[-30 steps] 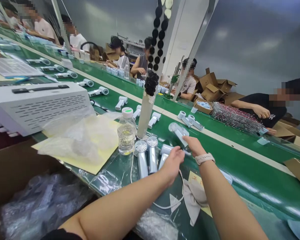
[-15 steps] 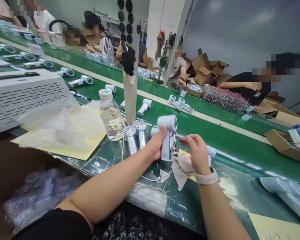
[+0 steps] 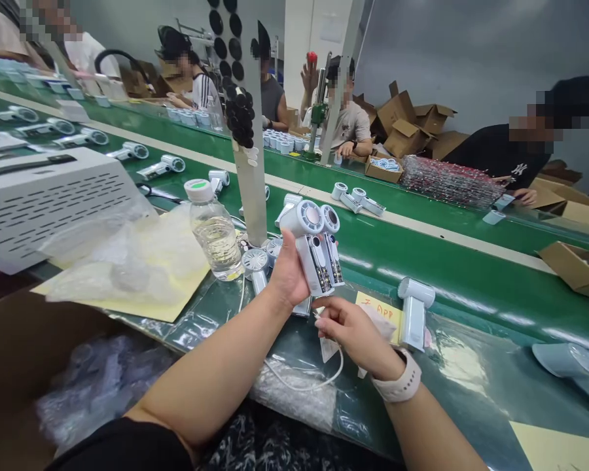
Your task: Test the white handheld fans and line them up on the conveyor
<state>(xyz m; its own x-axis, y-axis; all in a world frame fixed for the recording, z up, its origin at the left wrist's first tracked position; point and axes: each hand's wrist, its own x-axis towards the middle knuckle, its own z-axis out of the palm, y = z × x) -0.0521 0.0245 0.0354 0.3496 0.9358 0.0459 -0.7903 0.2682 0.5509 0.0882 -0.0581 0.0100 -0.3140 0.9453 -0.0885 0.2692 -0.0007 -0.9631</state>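
My left hand [image 3: 292, 271] is closed around two light-blue handheld fans, held upright side by side above the bench. The nearer fan [image 3: 315, 265] and the farther fan [image 3: 330, 221] show round grilles, and their open handles expose circuit boards. Just below the handles, my right hand [image 3: 348, 327] pinches the end of a white cable [image 3: 307, 388], which loops down over the bench; the tip is small and partly hidden by the fingers. Behind my left wrist lies another fan [image 3: 256, 263]. To the right, one more fan [image 3: 415, 314] rests beside a yellow note [image 3: 366, 302].
A clear bottle [image 3: 214, 235] stands by the post [image 3: 250, 176] left of my hands. Farther left are plastic bags [image 3: 122, 255] and a white vented box [image 3: 63, 203]. Beyond runs a green conveyor [image 3: 432, 226] carrying fans; several co-workers sit across it.
The fans in my left hand have turned, so their grilles and open handles now face me. My right hand has moved left and down to beneath the handles. The view has shifted slightly.
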